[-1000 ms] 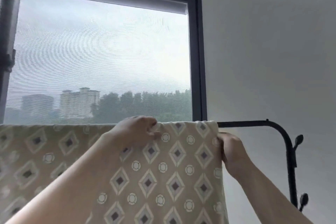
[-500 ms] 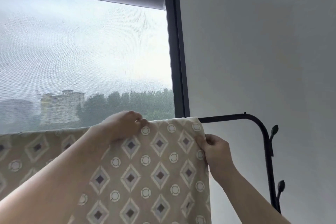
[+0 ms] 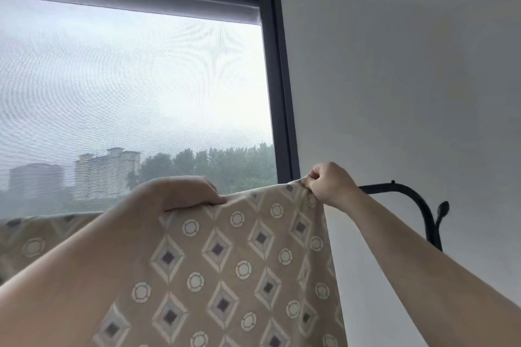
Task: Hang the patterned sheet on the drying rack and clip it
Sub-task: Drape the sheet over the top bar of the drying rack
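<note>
Left hand [image 3: 186, 194] sits on the top edge of the patterned sheet [image 3: 225, 262], a little way in from its top right corner. Back of hand up, fingers curved over the edge with tips on the cloth, thumb hidden; bare forearm runs up from lower left across the sheet's face. Right hand [image 3: 328, 183] is at the sheet's top right corner, fingers curled into a loose fist, thumb and forefinger pinching the corner; bare forearm slants up from lower right, outside the sheet's right edge.
</note>
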